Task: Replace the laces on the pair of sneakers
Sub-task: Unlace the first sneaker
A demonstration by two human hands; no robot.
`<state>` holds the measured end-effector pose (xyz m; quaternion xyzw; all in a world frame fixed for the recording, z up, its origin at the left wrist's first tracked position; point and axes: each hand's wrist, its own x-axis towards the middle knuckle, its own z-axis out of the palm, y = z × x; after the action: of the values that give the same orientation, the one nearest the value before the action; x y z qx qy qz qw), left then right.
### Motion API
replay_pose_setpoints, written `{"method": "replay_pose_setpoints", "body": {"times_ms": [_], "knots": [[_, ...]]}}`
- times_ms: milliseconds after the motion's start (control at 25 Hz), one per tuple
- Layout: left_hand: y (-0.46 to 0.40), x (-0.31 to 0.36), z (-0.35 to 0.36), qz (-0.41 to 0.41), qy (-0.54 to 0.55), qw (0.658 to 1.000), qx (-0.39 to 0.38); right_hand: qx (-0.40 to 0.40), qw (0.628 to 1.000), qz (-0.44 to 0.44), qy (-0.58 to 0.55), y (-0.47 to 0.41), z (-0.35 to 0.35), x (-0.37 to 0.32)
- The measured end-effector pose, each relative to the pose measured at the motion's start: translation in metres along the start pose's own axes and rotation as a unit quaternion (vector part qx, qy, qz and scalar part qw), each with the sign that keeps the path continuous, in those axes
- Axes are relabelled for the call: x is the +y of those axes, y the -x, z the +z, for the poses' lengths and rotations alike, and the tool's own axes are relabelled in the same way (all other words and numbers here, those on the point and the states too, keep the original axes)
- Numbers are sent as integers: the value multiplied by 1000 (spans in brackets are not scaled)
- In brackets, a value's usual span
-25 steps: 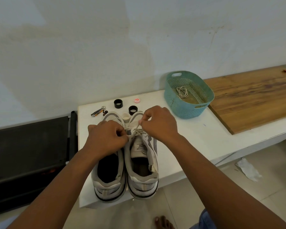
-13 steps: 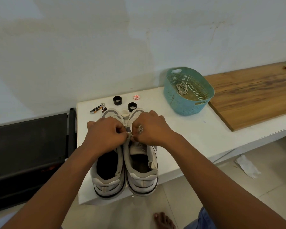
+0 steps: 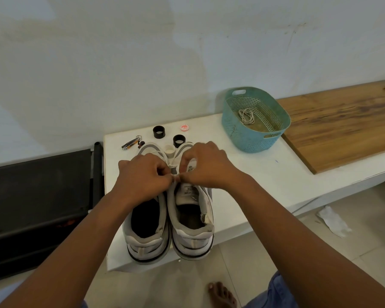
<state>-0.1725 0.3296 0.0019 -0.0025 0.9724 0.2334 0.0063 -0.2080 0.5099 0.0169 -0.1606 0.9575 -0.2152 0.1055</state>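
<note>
Head view shows the left hand (image 3: 142,177) and right hand (image 3: 206,166), apart a second ago, now meeting over the right grey-and-white sneaker (image 3: 190,215) on the white table (image 3: 249,174), fingertips pinching its thin white lace (image 3: 173,166), likely tying it off.

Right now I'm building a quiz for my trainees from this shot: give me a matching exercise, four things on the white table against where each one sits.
Things:
1. coiled lace
2. nail clipper
3. red-and-white bottle cap
4. white lace

Places:
A. pinched between left hand and right hand
B. inside the teal basket
C. beyond the left sneaker's toe, at its left
D. between the two black rings and the basket, at the table's far edge

Pairs: 1-B, 2-C, 3-D, 4-A
</note>
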Motion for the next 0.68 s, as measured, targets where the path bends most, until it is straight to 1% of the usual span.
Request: {"method": "replay_pose_setpoints", "body": {"times_ms": [40,160,240,320,400,520,600,680], "knots": [[0,0,0,-1,0,1000,-3,-9,1000,-9,17,1,1,-2],[-1,-1,1,-4,3,1000,-8,12,999,-9,35,3,2,-5],[-1,-2,1,-6,8,1000,-8,52,997,11,60,2,-3,-3],[-1,-2,2,-7,14,1000,-7,90,994,40,50,1,-12,4],[-1,-1,1,-8,19,1000,-8,71,997,32,16,2,-17,10],[-1,-1,1,-13,28,999,-12,-2,999,-15,42,6,-8,2],[-2,-2,2,-15,21,999,-21,-3,997,-32,65,6,1,-5],[-1,-2,1,-20,17,999,-31,27,998,-15,63,3,-1,-6]]}}
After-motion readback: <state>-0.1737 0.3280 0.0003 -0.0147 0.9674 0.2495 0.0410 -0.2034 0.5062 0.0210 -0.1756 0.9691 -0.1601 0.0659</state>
